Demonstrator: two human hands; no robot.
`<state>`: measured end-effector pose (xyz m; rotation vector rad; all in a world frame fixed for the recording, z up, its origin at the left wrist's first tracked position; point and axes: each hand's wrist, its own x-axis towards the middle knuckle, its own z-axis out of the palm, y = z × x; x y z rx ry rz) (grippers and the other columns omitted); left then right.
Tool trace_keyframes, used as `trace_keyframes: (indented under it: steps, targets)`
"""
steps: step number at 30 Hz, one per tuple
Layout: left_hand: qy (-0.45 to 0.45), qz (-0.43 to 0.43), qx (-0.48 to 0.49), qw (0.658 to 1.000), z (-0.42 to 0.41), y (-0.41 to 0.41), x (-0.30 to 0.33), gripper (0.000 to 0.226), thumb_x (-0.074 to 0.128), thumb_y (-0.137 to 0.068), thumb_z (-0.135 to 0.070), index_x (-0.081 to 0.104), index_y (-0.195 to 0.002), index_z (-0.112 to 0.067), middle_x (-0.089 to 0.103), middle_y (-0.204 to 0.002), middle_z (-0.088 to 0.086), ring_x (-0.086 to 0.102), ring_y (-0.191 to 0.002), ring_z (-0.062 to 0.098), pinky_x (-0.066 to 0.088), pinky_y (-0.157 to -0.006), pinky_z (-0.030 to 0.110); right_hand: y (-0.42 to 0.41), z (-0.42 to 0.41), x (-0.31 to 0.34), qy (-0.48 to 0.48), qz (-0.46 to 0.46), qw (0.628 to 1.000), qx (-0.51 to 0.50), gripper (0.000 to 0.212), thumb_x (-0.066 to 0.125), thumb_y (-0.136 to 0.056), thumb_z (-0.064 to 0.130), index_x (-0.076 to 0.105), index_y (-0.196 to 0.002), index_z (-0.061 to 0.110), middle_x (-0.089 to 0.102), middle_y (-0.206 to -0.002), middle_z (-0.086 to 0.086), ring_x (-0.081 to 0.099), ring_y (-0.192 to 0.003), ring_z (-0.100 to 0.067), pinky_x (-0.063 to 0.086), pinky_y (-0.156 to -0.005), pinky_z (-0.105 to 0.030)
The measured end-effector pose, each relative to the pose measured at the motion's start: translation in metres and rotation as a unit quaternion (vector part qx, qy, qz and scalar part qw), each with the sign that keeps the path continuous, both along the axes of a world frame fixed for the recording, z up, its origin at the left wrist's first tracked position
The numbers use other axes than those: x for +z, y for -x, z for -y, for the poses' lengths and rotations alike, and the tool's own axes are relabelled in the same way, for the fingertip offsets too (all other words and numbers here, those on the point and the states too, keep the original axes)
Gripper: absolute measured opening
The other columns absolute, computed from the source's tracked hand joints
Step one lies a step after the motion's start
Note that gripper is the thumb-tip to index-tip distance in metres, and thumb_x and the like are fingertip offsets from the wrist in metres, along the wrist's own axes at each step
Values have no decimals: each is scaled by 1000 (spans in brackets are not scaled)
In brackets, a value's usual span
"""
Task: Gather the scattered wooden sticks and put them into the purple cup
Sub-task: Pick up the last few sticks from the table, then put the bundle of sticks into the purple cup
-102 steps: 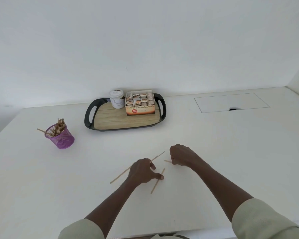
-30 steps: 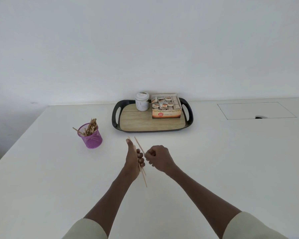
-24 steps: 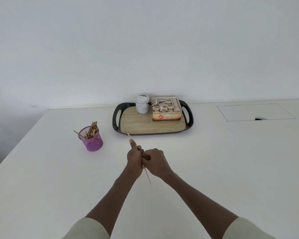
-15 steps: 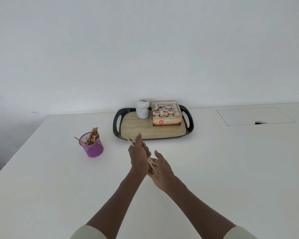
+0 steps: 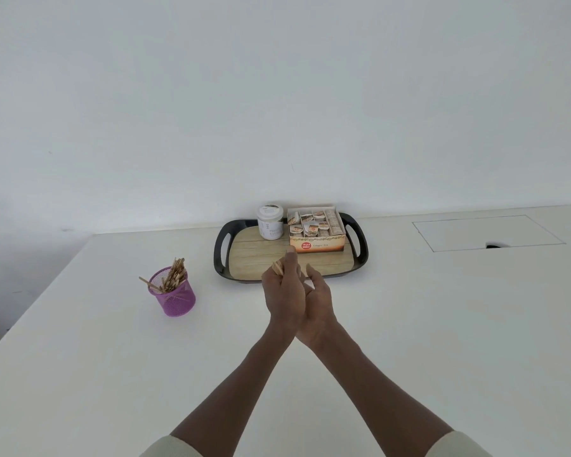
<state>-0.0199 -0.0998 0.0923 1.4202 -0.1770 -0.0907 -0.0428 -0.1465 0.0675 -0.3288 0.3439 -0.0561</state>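
My left hand [image 5: 282,291] grips a small bundle of wooden sticks [image 5: 277,268]; their ends poke out above the fist, and the rest is hidden inside my hands. My right hand [image 5: 318,300] lies flat against the left one, fingers straight, pressing on the bundle's lower side. Both hands hover above the white table, just in front of the tray. The purple mesh cup [image 5: 173,296] stands to the left, holding several sticks, one of which leans out over its left rim.
A black tray with a wood-look base [image 5: 257,258] sits behind my hands, carrying a white jar [image 5: 270,222] and an open box of tea bags [image 5: 315,232]. A cable hatch [image 5: 487,233] is set into the table at the far right.
I picked the sticks off the table and gathered them in my left hand. My right hand, first a fist beside them, has opened flat against the bundle, and both hands have risen.
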Motion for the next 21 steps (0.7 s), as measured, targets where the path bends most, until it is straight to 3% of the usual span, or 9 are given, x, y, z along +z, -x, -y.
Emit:
trace_keyframes:
  steps: [2, 5, 11, 13, 16, 19, 21]
  targets:
    - [-17, -15, -28, 999, 2, -1, -1, 51, 63, -92, -39, 48, -45, -24, 45, -45, -6, 48, -47, 8, 44, -52, 23, -1, 1, -1, 15, -5, 1000, -17, 46, 44, -98, 46, 65, -118, 11, 65, -118, -8, 63, -112, -25, 49, -96, -37]
    - [-24, -22, -49, 998, 2, -2, -5, 42, 69, -85, -37, 53, -48, -23, 52, -49, -1, 58, -52, 15, 51, -58, 31, -2, 1, 1, 48, -17, 999, -13, 42, 47, -97, 46, 66, -96, 9, 65, -91, -5, 68, -92, -22, 54, -81, -35]
    - [-19, -22, -37, 999, -4, -4, -12, 42, 69, -83, -37, 51, -51, -19, 50, -48, 1, 49, -51, 16, 50, -61, 33, -5, 0, 6, 87, -2, 996, 18, 52, 42, -97, 52, 65, -82, 8, 65, -79, -5, 69, -81, -19, 56, -74, -31]
    - [-22, -24, -19, 999, -5, -5, -15, 44, 67, -85, -35, 49, -52, -14, 50, -50, 4, 48, -52, 16, 50, -60, 33, -8, -2, 7, 122, -2, 992, 26, 47, 45, -96, 49, 63, -77, 10, 62, -75, -3, 67, -78, -17, 55, -74, -29]
    - [-30, -15, 12, 999, -10, -10, -17, 48, 66, -88, -34, 45, -50, -14, 44, -50, 3, 43, -52, 15, 43, -55, 32, -11, -1, 8, 233, -7, 972, 28, 35, 52, -95, 40, 66, -81, 11, 61, -78, -4, 62, -83, -16, 51, -82, -33]
    - [-37, 5, 23, 999, -19, -16, -23, 42, 68, -91, -36, 60, -58, -11, 57, -55, 4, 54, -55, 15, 48, -54, 30, -14, 8, 12, 406, -5, 914, 5, 40, 47, -101, 33, 73, -93, 4, 72, -91, -14, 67, -92, -24, 50, -87, -36]
    - [-53, 14, 35, 998, -27, -21, -29, 45, 68, -90, -41, 59, -61, -8, 54, -52, 0, 49, -50, 11, 43, -48, 23, -18, 14, 20, 471, 16, 882, 2, 41, 46, -104, 33, 74, -102, 3, 75, -99, -17, 71, -97, -26, 54, -88, -34]
